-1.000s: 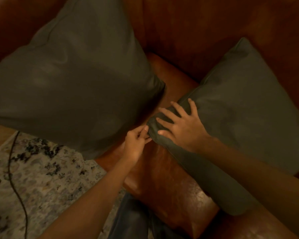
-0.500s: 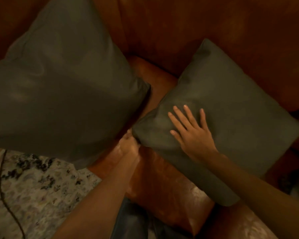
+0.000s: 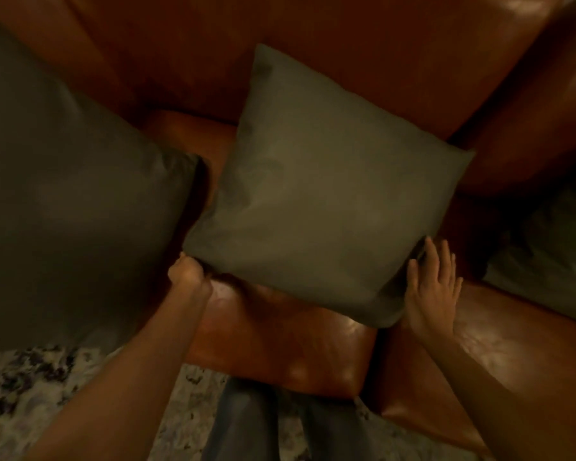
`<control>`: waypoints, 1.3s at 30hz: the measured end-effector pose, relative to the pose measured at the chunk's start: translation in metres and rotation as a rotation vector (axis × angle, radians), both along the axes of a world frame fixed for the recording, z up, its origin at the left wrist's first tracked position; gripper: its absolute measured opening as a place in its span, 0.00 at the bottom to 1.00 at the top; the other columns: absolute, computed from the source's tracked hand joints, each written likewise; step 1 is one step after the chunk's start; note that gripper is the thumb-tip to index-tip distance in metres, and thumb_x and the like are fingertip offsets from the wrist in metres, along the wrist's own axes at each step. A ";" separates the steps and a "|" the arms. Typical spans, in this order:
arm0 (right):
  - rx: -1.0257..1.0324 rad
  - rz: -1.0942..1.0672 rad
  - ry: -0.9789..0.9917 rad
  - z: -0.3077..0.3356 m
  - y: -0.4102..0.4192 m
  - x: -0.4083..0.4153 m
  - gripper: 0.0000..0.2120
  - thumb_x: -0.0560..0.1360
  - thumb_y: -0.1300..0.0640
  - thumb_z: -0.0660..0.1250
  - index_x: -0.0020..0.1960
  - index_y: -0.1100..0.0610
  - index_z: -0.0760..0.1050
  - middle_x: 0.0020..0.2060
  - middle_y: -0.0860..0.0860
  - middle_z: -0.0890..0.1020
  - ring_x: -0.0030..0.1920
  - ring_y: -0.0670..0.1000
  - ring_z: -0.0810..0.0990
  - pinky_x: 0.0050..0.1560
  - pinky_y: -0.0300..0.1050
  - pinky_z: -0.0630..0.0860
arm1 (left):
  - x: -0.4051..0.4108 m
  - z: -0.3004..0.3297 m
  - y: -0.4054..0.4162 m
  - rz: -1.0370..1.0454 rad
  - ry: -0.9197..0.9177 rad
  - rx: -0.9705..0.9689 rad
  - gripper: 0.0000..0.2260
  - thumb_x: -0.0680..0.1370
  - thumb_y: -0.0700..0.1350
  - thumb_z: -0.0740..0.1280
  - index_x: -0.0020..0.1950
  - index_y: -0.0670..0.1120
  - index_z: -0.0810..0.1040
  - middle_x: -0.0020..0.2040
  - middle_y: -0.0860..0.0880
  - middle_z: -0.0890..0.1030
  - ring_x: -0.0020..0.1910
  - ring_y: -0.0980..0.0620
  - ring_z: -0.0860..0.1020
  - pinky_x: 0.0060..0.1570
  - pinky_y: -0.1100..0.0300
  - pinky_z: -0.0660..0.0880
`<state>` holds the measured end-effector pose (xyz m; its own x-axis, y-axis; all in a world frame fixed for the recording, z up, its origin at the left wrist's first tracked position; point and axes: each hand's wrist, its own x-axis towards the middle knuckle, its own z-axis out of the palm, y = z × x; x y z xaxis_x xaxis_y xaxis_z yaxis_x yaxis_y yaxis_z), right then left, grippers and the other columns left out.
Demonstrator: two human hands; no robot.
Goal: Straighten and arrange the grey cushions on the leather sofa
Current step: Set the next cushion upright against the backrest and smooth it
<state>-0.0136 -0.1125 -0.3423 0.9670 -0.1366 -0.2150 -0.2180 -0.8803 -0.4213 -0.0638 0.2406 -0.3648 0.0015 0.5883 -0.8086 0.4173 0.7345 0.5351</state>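
A grey cushion [image 3: 326, 201] stands in the middle of the brown leather sofa [image 3: 280, 331], leaning against the backrest. My left hand [image 3: 188, 272] is closed on its lower left corner. My right hand [image 3: 431, 287] lies flat with fingers apart against the cushion's lower right edge. A larger grey cushion [image 3: 67, 201] fills the left side, its corner close to the middle one. A third grey cushion [image 3: 546, 261] shows partly at the right edge.
The sofa backrest [image 3: 313, 54] runs across the top, and an armrest or corner section [image 3: 546, 111] rises at the upper right. A patterned rug [image 3: 30, 394] lies on the floor below the seat. My legs [image 3: 246, 424] stand against the seat front.
The middle cushion has turned from tilted to more square and upright. My right hand slid from its face to its lower right edge. My left hand kept hold of the corner.
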 end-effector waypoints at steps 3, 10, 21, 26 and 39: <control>0.184 -0.288 0.138 0.000 -0.023 -0.021 0.24 0.84 0.48 0.51 0.78 0.56 0.58 0.76 0.57 0.62 0.75 0.59 0.61 0.70 0.52 0.61 | 0.005 0.000 0.009 -0.072 0.108 -0.013 0.18 0.84 0.41 0.53 0.74 0.40 0.65 0.71 0.41 0.69 0.68 0.41 0.70 0.64 0.49 0.71; 0.799 -0.752 0.636 -0.020 -0.036 -0.057 0.16 0.84 0.62 0.54 0.72 0.61 0.66 0.66 0.59 0.74 0.59 0.58 0.75 0.57 0.53 0.73 | 0.038 0.044 -0.079 -0.703 0.047 1.037 0.22 0.82 0.47 0.56 0.72 0.37 0.66 0.72 0.34 0.64 0.72 0.36 0.63 0.70 0.51 0.58; 1.423 -1.036 0.614 -0.049 -0.024 -0.075 0.18 0.83 0.51 0.59 0.70 0.55 0.68 0.73 0.57 0.68 0.69 0.53 0.71 0.66 0.40 0.72 | 0.044 0.046 -0.253 -2.524 -0.451 1.275 0.19 0.80 0.44 0.61 0.71 0.46 0.71 0.76 0.43 0.63 0.78 0.42 0.51 0.74 0.43 0.41; 1.425 -1.026 0.500 -0.073 -0.017 -0.074 0.17 0.82 0.67 0.57 0.70 0.62 0.69 0.56 0.57 0.79 0.50 0.51 0.80 0.48 0.42 0.78 | 0.051 0.028 -0.245 -2.972 -0.150 1.451 0.30 0.79 0.64 0.54 0.78 0.55 0.54 0.80 0.48 0.46 0.77 0.42 0.35 0.69 0.35 0.31; 1.009 -0.745 0.217 -0.085 -0.025 -0.099 0.04 0.77 0.62 0.69 0.46 0.60 0.81 0.38 0.54 0.82 0.37 0.48 0.79 0.37 0.37 0.77 | 0.055 0.007 -0.191 -2.818 -0.301 1.859 0.45 0.73 0.69 0.61 0.77 0.60 0.33 0.79 0.51 0.35 0.73 0.45 0.29 0.68 0.40 0.27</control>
